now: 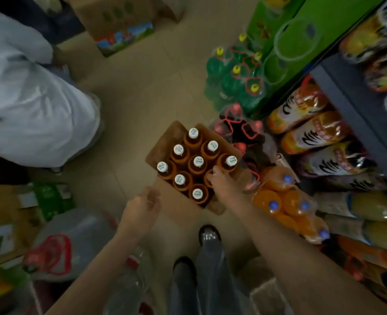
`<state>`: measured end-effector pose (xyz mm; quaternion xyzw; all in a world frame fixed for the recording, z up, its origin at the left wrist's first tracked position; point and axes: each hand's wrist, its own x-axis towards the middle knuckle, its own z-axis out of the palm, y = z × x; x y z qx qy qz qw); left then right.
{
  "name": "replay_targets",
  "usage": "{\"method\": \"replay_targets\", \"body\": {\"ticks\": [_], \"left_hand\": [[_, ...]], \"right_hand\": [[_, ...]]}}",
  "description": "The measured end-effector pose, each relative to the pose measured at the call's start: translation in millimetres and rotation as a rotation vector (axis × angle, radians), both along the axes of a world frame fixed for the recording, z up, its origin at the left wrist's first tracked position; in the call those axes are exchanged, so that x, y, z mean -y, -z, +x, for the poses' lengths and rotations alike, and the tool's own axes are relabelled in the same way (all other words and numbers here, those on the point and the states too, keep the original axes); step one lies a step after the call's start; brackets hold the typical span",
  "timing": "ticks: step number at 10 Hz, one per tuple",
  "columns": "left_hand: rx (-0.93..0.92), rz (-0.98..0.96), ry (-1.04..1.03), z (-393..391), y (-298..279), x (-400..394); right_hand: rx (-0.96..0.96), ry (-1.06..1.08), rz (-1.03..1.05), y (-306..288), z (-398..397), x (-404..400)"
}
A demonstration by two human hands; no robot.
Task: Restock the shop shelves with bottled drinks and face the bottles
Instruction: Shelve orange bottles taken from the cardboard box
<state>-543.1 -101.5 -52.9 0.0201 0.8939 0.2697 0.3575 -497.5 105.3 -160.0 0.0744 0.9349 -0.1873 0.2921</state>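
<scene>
An open cardboard box (163, 142) stands on the floor and holds several amber bottles (198, 162) with white caps, all upright. My right hand (222, 181) reaches into the box's right side, and its fingers curl over the top of one bottle there, hiding the cap. My left hand (141, 208) hovers just left of the box's near corner with fingers loosely bent, holding nothing. The shop shelf (351, 105) runs along the right, with large orange and yellow drink bottles lying below it.
Shrink-wrapped packs stand right of the box: green bottles (235, 80), dark cola (242, 133), orange soda (285, 205). A person in white (35, 110) crouches at the left. Cartons and a bagged water jug (74, 242) crowd the lower left. My shoes (208, 235) stand below the box.
</scene>
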Motion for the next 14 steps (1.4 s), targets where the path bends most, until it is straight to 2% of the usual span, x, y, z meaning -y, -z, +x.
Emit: {"method": "replay_targets", "body": {"ticks": [2,3,4,5,6,7,8,9,10,11,12,14], "left_hand": [[-0.031,0.058,-0.142,-2.8,21.2,6.2],[0.000,0.090,-0.148,-4.7,16.0,-2.0],[-0.025,0.113,-0.126,-5.1,16.0,-5.4],[0.102,0.198,-0.120,-3.3,12.1,-16.5],[0.165,0.393,0.074,1.5,-0.2,-41.5],[0.144,0.545,0.036,2.0,-6.7,-66.9],[0.108,0.528,-0.253,-8.5,-11.6,-74.2],[0.143,0.436,-0.410,-12.0,-9.1,-63.7],[0.229,0.373,-0.526,-6.2,3.9,-41.2],[0.222,0.318,-0.548,2.9,24.2,-17.4],[0.224,0.252,-0.493,7.7,36.2,-6.9],[0.250,0.308,-0.452,16.7,29.7,-14.4]], "right_hand": [[0.105,-0.036,0.124,12.7,-3.4,-2.5],[0.082,-0.020,0.099,0.4,-10.5,2.1],[0.064,0.033,-0.008,-28.8,-9.7,8.4],[-0.059,0.110,-0.080,-85.3,-8.3,0.4],[-0.234,0.159,-0.204,-166.3,-28.3,-17.0],[-0.388,0.214,-0.398,-218.8,-55.2,-24.5],[-0.364,0.429,-0.762,-216.8,-71.7,-26.3],[-0.291,0.572,-0.748,-154.4,-72.6,-43.7],[-0.109,0.332,-0.156,-56.7,-51.3,-61.0],[0.141,0.201,0.054,9.0,-23.8,-58.6],[0.001,0.306,0.003,31.1,-24.5,-56.5],[-0.068,0.233,0.014,-5.3,-24.2,-51.5]]}}
